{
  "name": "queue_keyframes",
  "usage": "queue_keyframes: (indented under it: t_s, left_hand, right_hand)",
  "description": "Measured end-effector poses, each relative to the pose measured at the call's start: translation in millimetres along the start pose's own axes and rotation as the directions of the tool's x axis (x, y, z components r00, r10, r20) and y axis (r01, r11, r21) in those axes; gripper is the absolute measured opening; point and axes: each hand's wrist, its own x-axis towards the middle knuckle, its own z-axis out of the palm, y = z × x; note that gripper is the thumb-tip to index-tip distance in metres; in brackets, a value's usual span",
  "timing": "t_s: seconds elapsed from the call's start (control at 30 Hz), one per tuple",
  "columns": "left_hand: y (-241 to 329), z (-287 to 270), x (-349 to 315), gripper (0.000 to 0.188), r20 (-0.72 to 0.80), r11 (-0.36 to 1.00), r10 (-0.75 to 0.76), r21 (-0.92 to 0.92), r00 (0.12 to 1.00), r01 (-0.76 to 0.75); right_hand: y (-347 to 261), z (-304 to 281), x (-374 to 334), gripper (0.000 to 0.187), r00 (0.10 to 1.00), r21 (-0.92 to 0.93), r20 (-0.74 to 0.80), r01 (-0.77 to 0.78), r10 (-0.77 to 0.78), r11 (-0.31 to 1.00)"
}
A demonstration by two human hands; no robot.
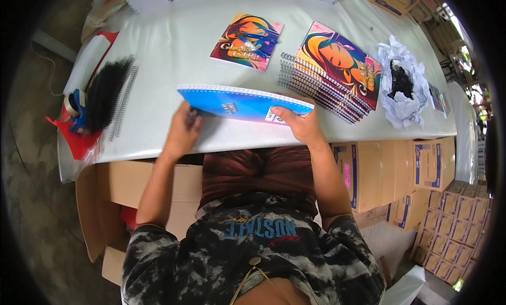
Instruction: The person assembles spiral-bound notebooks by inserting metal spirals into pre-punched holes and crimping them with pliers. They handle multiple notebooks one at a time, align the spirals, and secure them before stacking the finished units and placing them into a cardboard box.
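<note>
Right fingers (283, 115) grip notebook (240, 105); crumpled wrap (396, 114): black pieces (402, 84).

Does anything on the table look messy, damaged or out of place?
On the table, right of the notebook stack, the white wrapping stands out: it is crumpled and gapes around black contents. I see no clear damage on the held blue notebook.

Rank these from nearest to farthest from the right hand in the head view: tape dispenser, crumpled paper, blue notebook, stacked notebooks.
1. Blue notebook: held in the right hand.
2. Stacked notebooks: beyond it, to the right.
3. Crumpled paper: farther right, past the stack.
4. Tape dispenser: far left of the table.
</note>
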Motion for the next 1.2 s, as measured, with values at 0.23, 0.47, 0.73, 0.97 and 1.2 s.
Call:
queue_keyframes:
  t_s: [0.23, 0.47, 0.73, 0.97, 1.2]
  left_hand:
    - [-67, -136, 47, 0.032, -0.441, 0.219, 0.061, 0.881, 0.895, 0.419]
    - [-50, -170, 55, 0.034, -0.524, 0.483, -0.133, 0.707, 0.842, 0.516]
    - [-8, -155, 68, 0.031, -0.239, 0.964, 0.099, 0.264, 0.966, -0.033]
    - [51, -57, 43, 0.038, 0.162, 0.998, -0.057, 0.009, 0.985, 0.056]
    - [54, -58, 50, 0.045, 0.154, 0.985, -0.171, 0.034, 0.973, 0.168]
  right_hand:
    - [3, 0, 6, 0.026, 0.997, -0.077, 0.013, 0.081, -0.080, 0.994]
    - [-6, 3, 8, 0.029, 0.989, -0.080, 0.012, 0.150, -0.150, 0.985]
    - [-5, 3, 10, 0.028, 0.974, -0.093, -0.053, 0.215, -0.220, 0.972]
    - [-6, 1, 11, 0.028, 0.986, -0.091, -0.047, 0.158, -0.163, 0.983]
    - [-5, -3, 11, 0.027, 0.976, -0.106, -0.002, 0.215, -0.216, 0.971]
